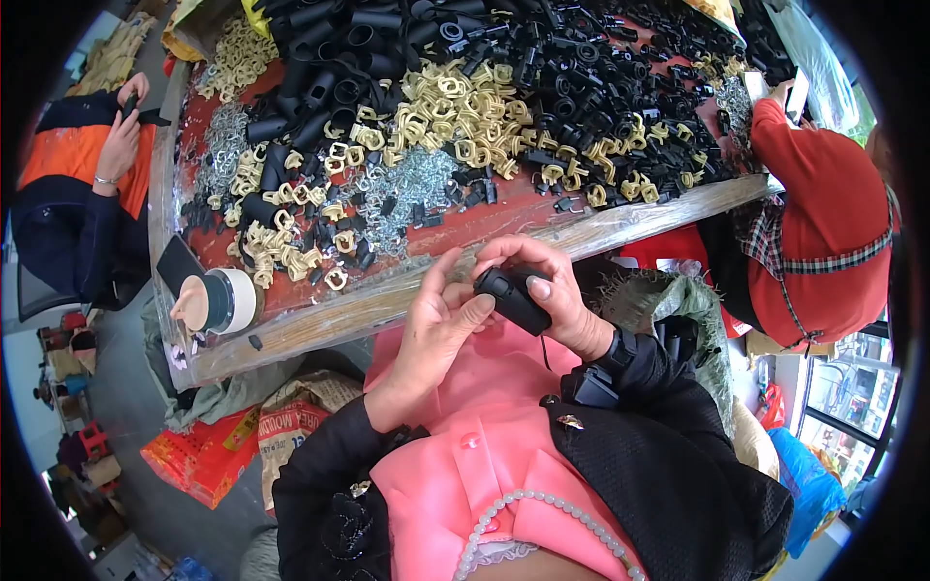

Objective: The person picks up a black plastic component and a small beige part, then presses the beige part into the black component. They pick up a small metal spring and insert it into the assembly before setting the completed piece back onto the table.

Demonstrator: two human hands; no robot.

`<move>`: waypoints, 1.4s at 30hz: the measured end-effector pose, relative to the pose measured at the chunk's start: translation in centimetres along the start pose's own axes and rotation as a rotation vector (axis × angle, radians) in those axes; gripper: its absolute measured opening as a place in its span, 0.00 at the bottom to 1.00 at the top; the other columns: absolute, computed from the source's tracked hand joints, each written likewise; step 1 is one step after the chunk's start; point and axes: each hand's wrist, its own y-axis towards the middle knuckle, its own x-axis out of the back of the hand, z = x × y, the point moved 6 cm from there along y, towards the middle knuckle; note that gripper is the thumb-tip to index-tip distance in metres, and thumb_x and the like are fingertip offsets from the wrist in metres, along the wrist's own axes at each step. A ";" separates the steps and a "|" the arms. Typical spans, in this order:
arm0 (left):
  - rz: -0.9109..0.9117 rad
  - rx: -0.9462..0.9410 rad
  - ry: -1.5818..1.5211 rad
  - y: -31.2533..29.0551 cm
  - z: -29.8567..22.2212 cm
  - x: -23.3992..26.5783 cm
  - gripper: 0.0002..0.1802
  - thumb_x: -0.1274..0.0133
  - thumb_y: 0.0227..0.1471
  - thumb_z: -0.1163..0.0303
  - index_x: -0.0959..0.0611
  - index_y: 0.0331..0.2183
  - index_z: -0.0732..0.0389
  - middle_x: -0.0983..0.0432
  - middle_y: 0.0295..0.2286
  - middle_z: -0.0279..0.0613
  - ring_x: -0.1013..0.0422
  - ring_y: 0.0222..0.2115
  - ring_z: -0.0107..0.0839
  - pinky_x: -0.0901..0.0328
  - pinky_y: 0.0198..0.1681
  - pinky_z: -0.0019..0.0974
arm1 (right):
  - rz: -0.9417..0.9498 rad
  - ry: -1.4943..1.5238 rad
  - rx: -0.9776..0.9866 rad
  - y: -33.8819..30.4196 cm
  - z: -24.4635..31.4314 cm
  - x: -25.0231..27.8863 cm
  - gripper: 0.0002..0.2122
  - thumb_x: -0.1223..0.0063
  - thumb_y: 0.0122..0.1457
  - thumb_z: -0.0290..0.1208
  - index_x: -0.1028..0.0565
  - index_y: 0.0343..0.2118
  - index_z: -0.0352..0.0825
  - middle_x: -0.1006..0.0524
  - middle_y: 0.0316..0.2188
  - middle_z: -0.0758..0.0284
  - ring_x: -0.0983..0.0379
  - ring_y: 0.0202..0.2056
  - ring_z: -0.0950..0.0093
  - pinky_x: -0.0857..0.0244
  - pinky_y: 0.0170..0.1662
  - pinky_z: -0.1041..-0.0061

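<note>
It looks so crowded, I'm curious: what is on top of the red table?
Heaps of cream ring-shaped parts, black tubes and silvery metal bits, plus a round container. The heaps' lower layers and the tabletop beneath are covered from view.

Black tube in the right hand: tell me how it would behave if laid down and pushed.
The black tube would probably roll, given its rounded sides, though the fitting at one end might make it wobble. It looks stiff, its visible side undented.
</note>
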 end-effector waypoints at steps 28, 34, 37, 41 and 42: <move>0.096 -0.143 0.074 -0.2 -3.4 -2.9 0.31 0.71 0.53 0.51 0.45 0.49 0.65 0.33 0.33 0.48 0.35 0.34 0.31 0.41 0.40 0.31 | 0.253 0.107 -0.052 -1.8 0.3 -4.9 0.22 0.50 0.43 0.44 0.34 0.34 0.29 0.32 0.26 0.69 0.37 0.29 0.82 0.43 0.34 0.84; 0.027 -0.159 0.085 1.3 -2.6 -1.9 0.30 0.68 0.52 0.51 0.44 0.49 0.64 0.33 0.34 0.47 0.35 0.33 0.30 0.41 0.39 0.29 | 0.205 0.057 -0.066 -1.3 0.5 -3.9 0.21 0.52 0.44 0.45 0.34 0.33 0.29 0.31 0.26 0.69 0.35 0.30 0.81 0.42 0.35 0.83; 0.054 -0.213 0.178 1.1 -2.0 -1.7 0.28 0.63 0.52 0.54 0.42 0.48 0.64 0.33 0.33 0.45 0.34 0.33 0.28 0.40 0.39 0.29 | 0.252 -0.105 -0.111 -2.1 2.5 -1.6 0.20 0.54 0.46 0.44 0.32 0.32 0.28 0.29 0.29 0.66 0.34 0.33 0.78 0.41 0.38 0.80; 0.066 -0.192 0.250 1.7 -1.5 0.6 0.25 0.56 0.50 0.60 0.38 0.46 0.65 0.31 0.33 0.41 0.34 0.33 0.27 0.40 0.38 0.29 | 0.253 -0.555 -0.253 -8.3 5.1 5.9 0.19 0.53 0.46 0.44 0.29 0.30 0.28 0.28 0.28 0.62 0.31 0.32 0.72 0.40 0.38 0.76; 0.059 -0.170 0.264 1.9 -1.4 1.2 0.24 0.54 0.49 0.62 0.37 0.45 0.65 0.31 0.32 0.40 0.34 0.32 0.26 0.40 0.38 0.29 | 0.285 -0.708 -0.334 -10.4 5.1 7.3 0.20 0.52 0.45 0.44 0.28 0.30 0.29 0.28 0.27 0.61 0.30 0.31 0.70 0.39 0.37 0.75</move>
